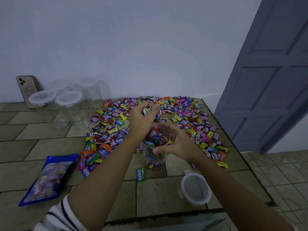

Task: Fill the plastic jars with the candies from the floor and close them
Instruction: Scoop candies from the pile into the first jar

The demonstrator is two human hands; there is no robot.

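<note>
Tiled floor (41, 139); candies (191, 114) ring jar (154, 162); lid (195, 189), bag (46, 179) near; phone (27, 87) behind jars (69, 101).

White wall (133, 39), tiled floor (41, 130), grey door (270, 80)

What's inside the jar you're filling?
The jar holds mixed wrapped candies nearly to its rim, a green Relax one on top. The right hand gripping the rim covers its right side, so the level there is hidden.
</note>
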